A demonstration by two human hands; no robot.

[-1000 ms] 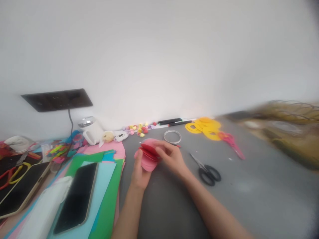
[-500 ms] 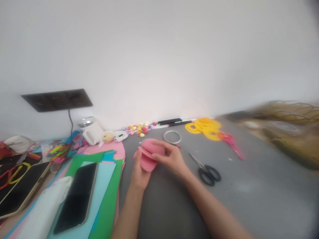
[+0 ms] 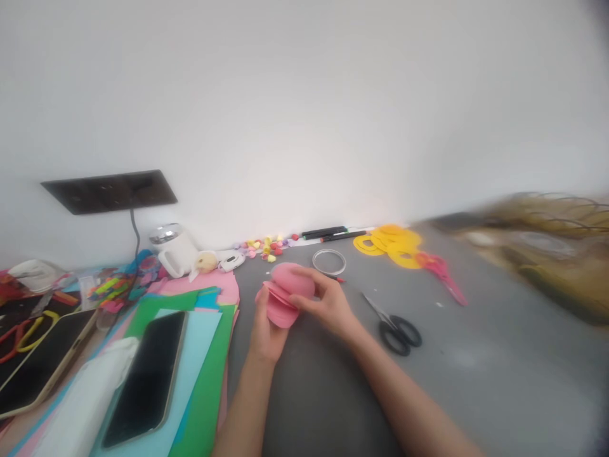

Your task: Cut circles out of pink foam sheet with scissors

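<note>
Several round pink paper discs (image 3: 294,284) are held between my two hands above the grey tabletop (image 3: 328,393). My left hand (image 3: 267,330) is closed on their lower left edge, thumb on top and fingers underneath. With thumb and fingers, my right hand (image 3: 328,304) pinches the upper disc at its right side. A gap shows between the upper disc and the ones below it. Just beyond the discs lies a silver ring (image 3: 329,261). Black-handled scissors (image 3: 394,327) rest to the right of my right hand.
Yellow paper rings (image 3: 390,244) and pink scissors (image 3: 442,276) lie at the back right. Black pens (image 3: 326,233) and small colourful pieces (image 3: 271,246) line the wall. On the left, a phone (image 3: 147,377) sits on coloured paper sheets (image 3: 209,374), near a white device (image 3: 176,251).
The pink discs have shifted slightly in my hands, and the edges between the upper disc and the lower ones have fanned a little. Both hands stay in nearly the same place.
</note>
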